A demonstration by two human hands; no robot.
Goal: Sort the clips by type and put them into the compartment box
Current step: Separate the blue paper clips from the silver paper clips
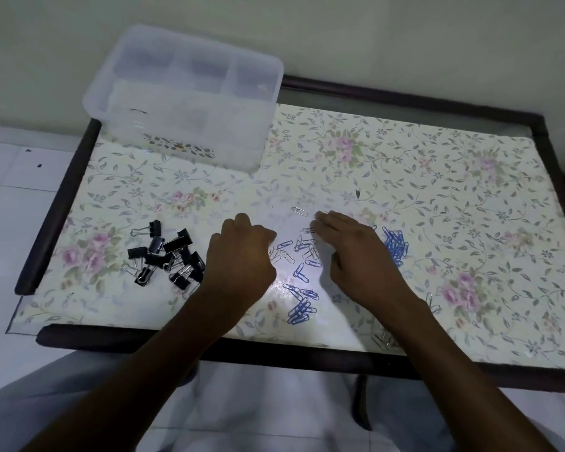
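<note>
A clear plastic compartment box (pixel 183 102) stands at the table's back left. Black binder clips (pixel 167 256) lie in a heap at the left. Mixed blue and silver paper clips (pixel 299 256) are scattered between my hands, with a blue bunch (pixel 299 311) near the front edge. A pile of blue paper clips (pixel 395 244) lies just right of my right hand. My left hand (pixel 242 256) rests knuckles-up with its fingers curled under; what they hold is hidden. My right hand (pixel 356 252) lies flat with straight fingers touching silver clips (pixel 309 230).
The table (pixel 437 177) has a floral cover and a dark raised rim. A few silver paper clips (pixel 384 340) lie near the front edge by my right forearm. White tiled floor shows at the left.
</note>
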